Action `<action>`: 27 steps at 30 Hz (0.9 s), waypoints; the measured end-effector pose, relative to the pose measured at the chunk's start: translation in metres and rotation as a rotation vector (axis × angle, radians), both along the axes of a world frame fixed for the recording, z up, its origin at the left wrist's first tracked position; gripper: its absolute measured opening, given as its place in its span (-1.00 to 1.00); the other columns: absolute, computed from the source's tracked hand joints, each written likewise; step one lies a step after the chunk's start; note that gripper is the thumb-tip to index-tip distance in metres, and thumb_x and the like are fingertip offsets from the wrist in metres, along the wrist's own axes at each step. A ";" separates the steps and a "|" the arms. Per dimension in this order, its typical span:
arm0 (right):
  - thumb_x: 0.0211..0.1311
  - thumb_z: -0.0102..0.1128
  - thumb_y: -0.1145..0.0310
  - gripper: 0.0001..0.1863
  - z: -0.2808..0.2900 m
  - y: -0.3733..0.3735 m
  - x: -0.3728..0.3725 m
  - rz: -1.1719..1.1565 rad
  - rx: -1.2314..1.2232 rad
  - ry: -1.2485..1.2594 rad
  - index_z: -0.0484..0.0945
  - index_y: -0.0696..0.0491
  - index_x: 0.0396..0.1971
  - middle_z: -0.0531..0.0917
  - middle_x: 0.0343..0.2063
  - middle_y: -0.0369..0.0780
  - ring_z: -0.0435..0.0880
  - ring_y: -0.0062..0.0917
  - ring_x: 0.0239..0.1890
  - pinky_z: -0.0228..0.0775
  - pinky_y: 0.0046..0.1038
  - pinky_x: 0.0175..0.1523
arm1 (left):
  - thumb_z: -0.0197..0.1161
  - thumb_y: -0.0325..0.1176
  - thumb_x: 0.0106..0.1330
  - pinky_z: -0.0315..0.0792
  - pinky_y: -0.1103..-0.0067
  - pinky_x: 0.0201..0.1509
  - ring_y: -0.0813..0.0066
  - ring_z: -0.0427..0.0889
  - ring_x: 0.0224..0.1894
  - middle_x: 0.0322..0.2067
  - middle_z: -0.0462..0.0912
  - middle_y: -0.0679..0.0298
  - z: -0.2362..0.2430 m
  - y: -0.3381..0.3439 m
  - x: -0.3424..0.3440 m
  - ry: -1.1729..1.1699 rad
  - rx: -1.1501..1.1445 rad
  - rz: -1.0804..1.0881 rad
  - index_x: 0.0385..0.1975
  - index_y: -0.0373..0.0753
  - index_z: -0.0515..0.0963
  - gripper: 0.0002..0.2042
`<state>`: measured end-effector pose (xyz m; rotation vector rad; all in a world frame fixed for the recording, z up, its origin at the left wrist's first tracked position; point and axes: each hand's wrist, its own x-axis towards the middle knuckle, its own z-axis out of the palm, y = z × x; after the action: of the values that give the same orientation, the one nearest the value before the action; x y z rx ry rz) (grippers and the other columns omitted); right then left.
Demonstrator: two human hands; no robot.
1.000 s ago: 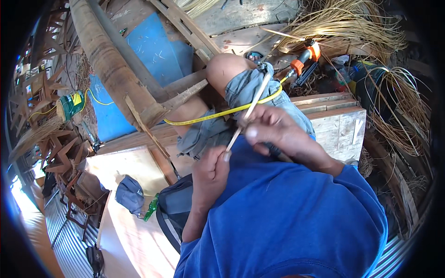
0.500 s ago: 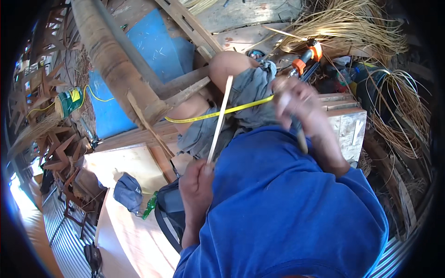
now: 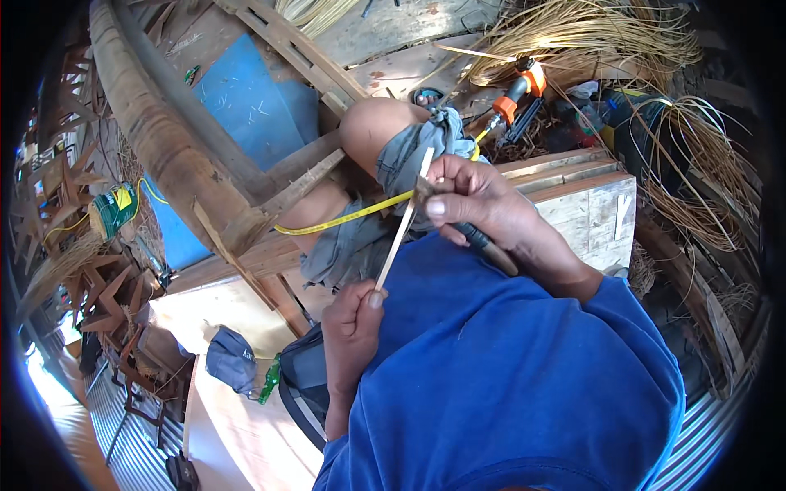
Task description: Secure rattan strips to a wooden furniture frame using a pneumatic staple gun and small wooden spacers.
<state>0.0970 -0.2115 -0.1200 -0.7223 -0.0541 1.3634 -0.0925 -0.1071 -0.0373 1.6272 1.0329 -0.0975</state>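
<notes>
My left hand is closed around the lower end of a thin pale wooden strip, which slants up and to the right over my lap. In my right hand is a knife-like tool with a dark handle, the handle's end pointing down toward my blue shirt. The tool's brownish front part meets the strip near its upper end, beside my thumb. My fingers hide much of the tool, and I cannot make out its edge. A yellow hose passes behind the strip across my legs.
A large curved timber piece stands at the left, near my knees. Beyond it lies a blue sheet. An orange and black tool and bundled cane strands sit far right. A cap and green bottle lie at left.
My right hand has moved left and down with the knife-like tool, from apart to touching the strip. My left hand keeps its hold. The whole view has shifted slightly.
</notes>
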 end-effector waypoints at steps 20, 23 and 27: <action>0.15 0.18 0.45 -0.71 0.009 -0.007 -0.023 0.145 0.036 0.056 0.39 0.17 -0.14 0.41 -0.59 -0.31 0.38 -0.70 -0.64 0.23 -0.66 -0.60 | 0.10 -0.48 0.24 0.25 0.70 -0.49 0.72 0.34 -0.56 -0.60 0.45 0.37 0.000 0.002 -0.024 0.021 -0.061 -0.002 -0.35 -0.33 0.51 -0.92; 0.04 0.27 0.35 -0.71 0.012 -0.011 0.002 0.006 -0.123 -0.045 0.46 0.18 -0.28 0.50 -0.65 -0.28 0.38 -0.66 -0.76 0.23 -0.64 -0.63 | 0.08 -0.46 0.25 0.14 0.76 -0.52 0.76 0.27 -0.57 -0.62 0.40 0.43 0.011 0.008 -0.029 0.066 -0.038 0.040 -0.39 -0.34 0.49 -0.91; 0.15 0.13 0.34 -0.78 -0.026 -0.074 0.067 -0.474 -0.606 -0.471 0.45 0.15 -0.27 0.49 -0.64 -0.34 0.43 -0.72 -0.68 0.23 -0.71 -0.60 | 0.10 -0.47 0.23 0.25 0.71 -0.50 0.72 0.35 -0.56 -0.58 0.49 0.36 0.011 0.025 -0.067 0.042 -0.191 0.094 -0.33 -0.38 0.53 -0.88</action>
<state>0.1639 -0.2860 -0.1462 -1.4550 0.1567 0.7235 -0.1596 -0.0820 -0.0262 1.4073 1.0961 -0.1631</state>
